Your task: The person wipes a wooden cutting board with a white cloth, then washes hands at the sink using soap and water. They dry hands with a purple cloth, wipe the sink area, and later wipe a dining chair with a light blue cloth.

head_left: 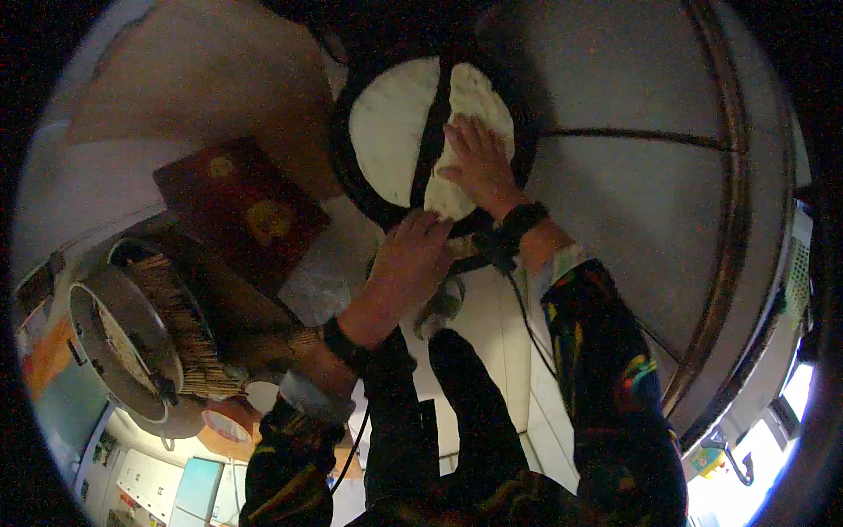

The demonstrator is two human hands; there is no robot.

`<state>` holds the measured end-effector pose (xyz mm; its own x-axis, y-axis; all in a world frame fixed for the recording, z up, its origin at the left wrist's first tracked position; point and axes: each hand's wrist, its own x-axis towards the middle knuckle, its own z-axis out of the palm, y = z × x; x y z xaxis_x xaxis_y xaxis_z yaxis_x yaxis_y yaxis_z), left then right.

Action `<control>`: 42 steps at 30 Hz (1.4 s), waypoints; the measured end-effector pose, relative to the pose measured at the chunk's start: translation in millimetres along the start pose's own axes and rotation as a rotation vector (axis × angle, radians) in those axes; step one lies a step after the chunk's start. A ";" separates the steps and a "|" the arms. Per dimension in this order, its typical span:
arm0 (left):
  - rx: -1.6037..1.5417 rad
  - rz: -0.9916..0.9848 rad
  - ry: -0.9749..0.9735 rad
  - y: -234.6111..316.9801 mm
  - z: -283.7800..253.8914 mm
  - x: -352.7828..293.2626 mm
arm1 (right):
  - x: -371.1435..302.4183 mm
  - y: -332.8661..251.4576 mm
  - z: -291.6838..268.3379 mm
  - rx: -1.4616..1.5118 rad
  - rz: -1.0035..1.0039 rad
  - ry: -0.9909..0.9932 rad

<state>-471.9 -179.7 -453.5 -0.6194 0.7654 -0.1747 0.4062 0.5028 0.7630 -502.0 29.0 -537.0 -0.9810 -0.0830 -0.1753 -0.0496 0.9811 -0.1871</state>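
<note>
A dark round pan (430, 140) is being seen from above, at the top centre of a dim, curved view. Two pale, flat pieces of what looks like dough are lying in it side by side, with a dark strip of the pan showing between them. The left piece (391, 132) is being left untouched. The right piece (481, 92) is being covered in part by the right hand (481, 171), which is resting on it palm down, fingers spread, with nothing being grasped. The left hand (408, 263) is being held at the pan's near side, its bent fingertips meeting the near tip of the right piece; whether anything is being pinched there cannot be made out.

Dark bands are being worn on both wrists, the left band (347, 347) and the right band (524, 221), and patterned dark sleeves (606, 351) are covering the forearms. To the left, a dark red packet (281, 184) with gold marks is lying near the pan. Farther down on that side, a bundle of straw (198, 338) is lying just beside a grey pot (140, 386). To the right, a pale surface (623, 193) is being crossed by a dark seam. Dark-clothed legs (479, 404) are being shown below.
</note>
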 end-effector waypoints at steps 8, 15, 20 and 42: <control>-0.198 -0.195 0.039 34.8 -74.8 -101.3 | 27.6 -64.2 -170.7 0.981 0.244 0.384; -0.142 -0.203 0.185 62.5 -115.1 -165.4 | 79.5 -138.5 -379.0 2.011 0.038 0.397; -0.164 -0.236 0.274 70.9 -126.8 -177.4 | 174.8 -119.9 -376.4 2.280 0.303 0.343; -0.408 -0.509 0.174 44.7 -120.2 -223.3 | -118.4 -136.0 -172.6 2.321 1.023 0.405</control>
<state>-396.2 -376.4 -305.6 -0.7795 0.3804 -0.4976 -0.2301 0.5650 0.7923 -411.5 -64.4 -323.9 -0.5656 0.3133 -0.7628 0.1079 -0.8889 -0.4451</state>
